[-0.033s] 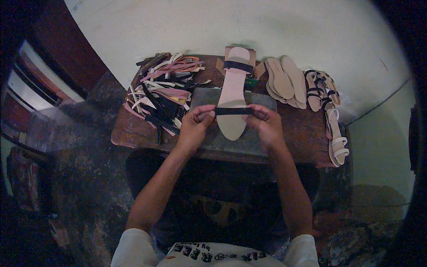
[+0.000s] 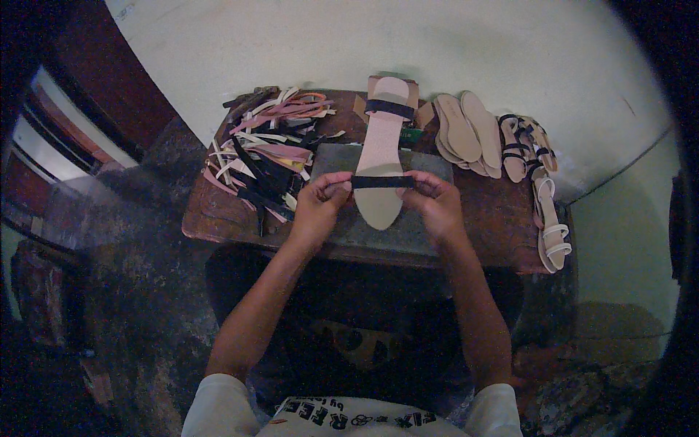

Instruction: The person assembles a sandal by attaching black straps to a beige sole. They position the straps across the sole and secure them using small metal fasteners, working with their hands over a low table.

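Note:
A pale insole (image 2: 380, 207) with a pink middle section (image 2: 381, 138) lies lengthwise before me, its pointed end toward me. Across its near part runs a black strap (image 2: 382, 182), pulled straight between both hands. My left hand (image 2: 320, 204) pinches the strap's left end between thumb and fingers. At the other end, my right hand (image 2: 435, 200) pinches it by the insole's right edge. A second black strap (image 2: 389, 110) crosses the far end of the insole, away from my hands. Beneath the insole is a dark grey slab (image 2: 338, 164).
A heap of black, pink and cream strips (image 2: 269, 156) covers the left of the wooden table (image 2: 233, 218). To the right lie several beige insoles (image 2: 466, 131), dark-strapped sandals (image 2: 515, 149) and a white-strapped sandal (image 2: 551, 233). A pale wall (image 2: 437, 44) rises behind the table.

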`<action>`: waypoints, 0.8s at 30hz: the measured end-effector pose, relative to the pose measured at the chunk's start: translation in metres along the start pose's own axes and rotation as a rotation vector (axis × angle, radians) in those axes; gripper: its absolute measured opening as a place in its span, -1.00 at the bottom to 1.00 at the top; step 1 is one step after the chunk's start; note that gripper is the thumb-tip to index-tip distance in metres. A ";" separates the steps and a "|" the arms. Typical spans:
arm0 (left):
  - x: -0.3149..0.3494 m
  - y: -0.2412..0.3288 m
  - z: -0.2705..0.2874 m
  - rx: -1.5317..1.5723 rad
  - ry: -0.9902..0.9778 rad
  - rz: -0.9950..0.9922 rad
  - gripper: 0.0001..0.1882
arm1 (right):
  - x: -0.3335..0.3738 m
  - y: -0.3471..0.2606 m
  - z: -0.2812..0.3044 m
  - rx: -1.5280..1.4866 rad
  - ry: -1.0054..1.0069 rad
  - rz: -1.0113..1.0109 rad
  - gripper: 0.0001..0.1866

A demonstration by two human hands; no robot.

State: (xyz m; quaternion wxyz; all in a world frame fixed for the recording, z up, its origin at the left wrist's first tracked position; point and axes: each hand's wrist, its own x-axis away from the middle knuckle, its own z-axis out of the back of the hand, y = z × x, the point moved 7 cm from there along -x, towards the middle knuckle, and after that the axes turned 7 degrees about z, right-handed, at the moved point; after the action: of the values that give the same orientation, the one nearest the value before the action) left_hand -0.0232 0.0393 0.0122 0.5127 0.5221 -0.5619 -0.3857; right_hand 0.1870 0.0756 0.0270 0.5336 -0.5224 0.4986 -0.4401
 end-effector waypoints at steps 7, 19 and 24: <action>0.004 -0.003 -0.007 0.022 0.017 -0.020 -0.69 | -0.003 0.007 0.008 0.065 0.048 0.064 -0.68; 0.001 -0.005 -0.009 0.071 -0.043 -0.035 -0.65 | -0.006 0.008 0.009 0.110 0.033 0.092 -0.63; 0.005 0.002 -0.012 0.008 -0.063 -0.095 -0.63 | -0.006 0.009 0.010 0.102 0.032 0.062 -0.63</action>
State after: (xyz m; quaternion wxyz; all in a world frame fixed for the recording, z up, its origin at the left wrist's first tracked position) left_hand -0.0112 0.0359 0.0169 0.4740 0.5378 -0.5537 -0.4237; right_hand 0.1955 0.0834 0.0182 0.5650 -0.4718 0.5000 -0.4563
